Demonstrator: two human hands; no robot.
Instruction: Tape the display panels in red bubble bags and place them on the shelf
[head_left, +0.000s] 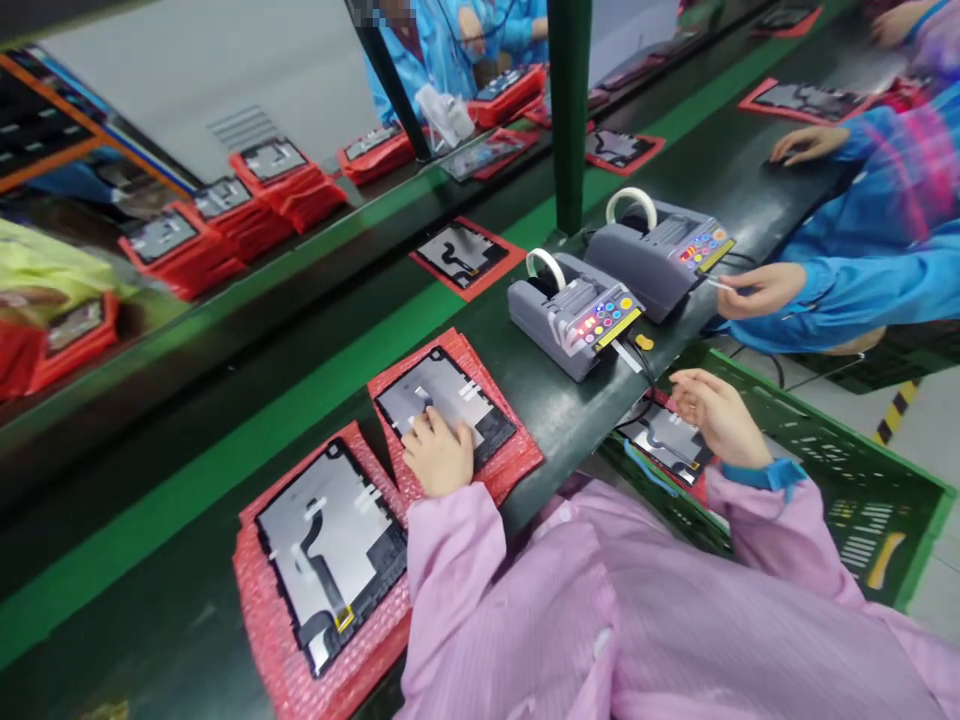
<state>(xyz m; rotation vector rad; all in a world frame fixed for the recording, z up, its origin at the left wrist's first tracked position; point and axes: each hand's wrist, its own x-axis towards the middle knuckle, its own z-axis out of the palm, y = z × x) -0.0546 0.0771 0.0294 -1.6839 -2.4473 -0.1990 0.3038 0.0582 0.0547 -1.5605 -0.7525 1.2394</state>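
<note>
My left hand [439, 452] lies on a grey tablet-like panel [480, 405] with a black edge, its fingertips by a small dark strip on the surface. That panel rests on red bubble wrap [517, 462]. My right hand [720, 418] hovers over the green crate, fingers loosely bent and apart, with nothing visible in them. Nearest to it is a grey tape dispenser [559, 325] with a short piece of white tape [627, 356] sticking out. Left of my left hand, a second panel [341, 540] with a dark flex cable lies on red bubble wrap.
The green plastic crate [847, 440] at right holds another panel [667, 440]. A second tape dispenser [652, 255] stands beyond the first; a co-worker's hand [765, 292] holds a white strip near it. Another panel [461, 252] lies across the bench. Red-wrapped stacks [277, 185] line the far shelf.
</note>
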